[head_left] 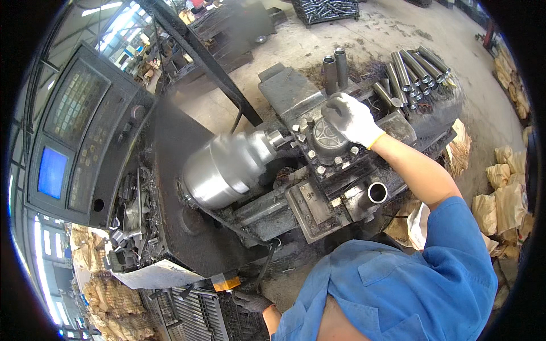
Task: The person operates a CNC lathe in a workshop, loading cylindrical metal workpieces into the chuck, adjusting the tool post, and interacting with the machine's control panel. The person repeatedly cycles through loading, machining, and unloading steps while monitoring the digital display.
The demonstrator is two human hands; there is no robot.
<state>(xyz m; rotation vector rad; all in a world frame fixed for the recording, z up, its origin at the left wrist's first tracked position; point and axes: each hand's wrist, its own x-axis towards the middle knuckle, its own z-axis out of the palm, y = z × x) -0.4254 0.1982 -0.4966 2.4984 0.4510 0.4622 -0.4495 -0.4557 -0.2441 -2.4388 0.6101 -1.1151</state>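
My right hand (351, 118), in a white glove with dark-stained fingers, is over the bolted tool post (329, 136) of a lathe. Its fingers are curled; whatever they close on is hidden beneath them. Left of the tool post, the lathe's smooth metal chuck (224, 170) looks blurred, with a short bright workpiece (277, 139) at its tip, close to the tool. Low in the view, my left hand (253, 302) wears a dark glove. Its bent fingers are against the underside of an orange-and-white box (226, 282) on the machine's front; their hold is partly hidden.
Metal tubes (418, 71) are piled behind the carriage, with two upright tubes (335, 69) beside them. Another tube (375, 193) stands near my body. A control panel (79, 136) with a blue screen rises at left. Sacks (506, 193) lie at right; a parts crate (327, 10) is far back.
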